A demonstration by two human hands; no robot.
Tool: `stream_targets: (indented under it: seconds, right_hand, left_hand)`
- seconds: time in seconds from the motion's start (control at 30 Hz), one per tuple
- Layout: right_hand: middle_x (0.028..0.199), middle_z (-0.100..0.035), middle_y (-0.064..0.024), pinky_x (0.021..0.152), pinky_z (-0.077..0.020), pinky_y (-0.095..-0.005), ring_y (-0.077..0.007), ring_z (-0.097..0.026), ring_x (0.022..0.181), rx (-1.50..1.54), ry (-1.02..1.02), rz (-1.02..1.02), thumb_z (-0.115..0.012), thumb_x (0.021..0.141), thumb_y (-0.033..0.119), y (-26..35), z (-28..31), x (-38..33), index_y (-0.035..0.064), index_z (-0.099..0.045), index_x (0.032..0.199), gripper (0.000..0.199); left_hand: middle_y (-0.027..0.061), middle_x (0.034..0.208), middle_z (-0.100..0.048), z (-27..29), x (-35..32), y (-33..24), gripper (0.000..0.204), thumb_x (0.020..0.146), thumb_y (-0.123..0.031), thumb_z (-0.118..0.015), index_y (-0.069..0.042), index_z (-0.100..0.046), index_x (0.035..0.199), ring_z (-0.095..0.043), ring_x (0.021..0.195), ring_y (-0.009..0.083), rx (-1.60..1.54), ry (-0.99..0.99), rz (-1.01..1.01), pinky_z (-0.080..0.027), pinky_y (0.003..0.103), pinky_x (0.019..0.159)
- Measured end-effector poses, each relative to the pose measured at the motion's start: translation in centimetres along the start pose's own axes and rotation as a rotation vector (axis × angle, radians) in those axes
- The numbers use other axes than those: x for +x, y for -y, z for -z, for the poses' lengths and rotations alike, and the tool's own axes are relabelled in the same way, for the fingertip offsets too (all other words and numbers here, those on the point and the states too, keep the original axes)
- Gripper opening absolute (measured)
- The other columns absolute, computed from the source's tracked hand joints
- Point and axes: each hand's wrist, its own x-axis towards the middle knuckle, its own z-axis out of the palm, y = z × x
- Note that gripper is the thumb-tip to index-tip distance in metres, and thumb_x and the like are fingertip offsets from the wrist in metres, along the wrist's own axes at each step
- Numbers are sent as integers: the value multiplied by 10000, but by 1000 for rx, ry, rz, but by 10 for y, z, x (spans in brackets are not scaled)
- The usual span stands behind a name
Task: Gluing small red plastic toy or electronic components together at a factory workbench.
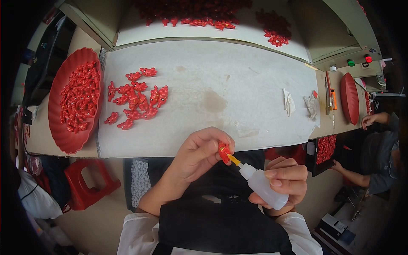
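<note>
Between the thumb and fingers of my left hand is a small red figurine with yellow markings. My right hand grips a white translucent squeeze bottle, tilted so that its yellow tip meets the figurine or comes very close to it. Both hands are just off the table's near edge, above my black apron. A loose group of similar red figurines lies on the white-covered table, ahead and to the left.
At the left stands a scalloped red tray heaped with figurines. Crumpled tissues and an orange-handled tool lie at the right, near another red tray. More figurines fill a shelf at the back. A co-worker sits at the right.
</note>
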Motion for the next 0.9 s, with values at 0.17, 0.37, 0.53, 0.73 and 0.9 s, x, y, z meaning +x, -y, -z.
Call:
stream_targets:
  seconds: [0.17, 0.37, 0.53, 0.73, 0.9]
  right_hand:
    - [880, -527, -67, 556, -465, -283, -183, -550, 666, -26, -17, -14, -815, 504, 126, 1, 3, -1, 99, -524, 935, 521]
    - [880, -527, -61, 564, -468, -286, -185, -547, 675, -36, -17, -28, -816, 501, 129, 1, 1, -1, 105, -527, 936, 522]
    - [880, -527, -62, 559, -466, -285, -186, -547, 668, -36, -12, -28, -817, 500, 130, 0, 2, -1, 106, -533, 931, 516]
    - [851, -488, -51, 514, -417, -242, -142, -487, 628, -71, -4, 18, -771, 585, 212, -1, 1, 0, 91, -498, 907, 439]
    - [848, -489, -57, 506, -416, -237, -142, -488, 626, -79, 9, 44, -773, 585, 211, -3, -3, 1, 80, -496, 908, 446]
  left_hand:
    - [112, 812, -508, -4, 1, -1, 232, 825, -270, -526, -49, -510, 892, -539, 724, 160, 110, -81, 3, -452, 247, 656]
    - [113, 884, -531, 0, 1, 0, 198, 837, -175, -510, -10, -532, 944, -518, 759, 145, -2, -11, -4, -448, 279, 692]
    - [112, 882, -532, 0, 1, 1, 200, 836, -177, -512, -10, -533, 944, -521, 766, 150, 5, -12, -16, -444, 278, 692]
    - [109, 873, -535, 1, 1, 2, 197, 835, -170, -513, -8, -534, 945, -521, 769, 151, 13, -11, -28, -438, 273, 691]
    - [110, 872, -537, 2, -2, 0, 189, 836, -161, -510, -7, -536, 942, -522, 768, 153, 24, -22, -34, -439, 274, 692]
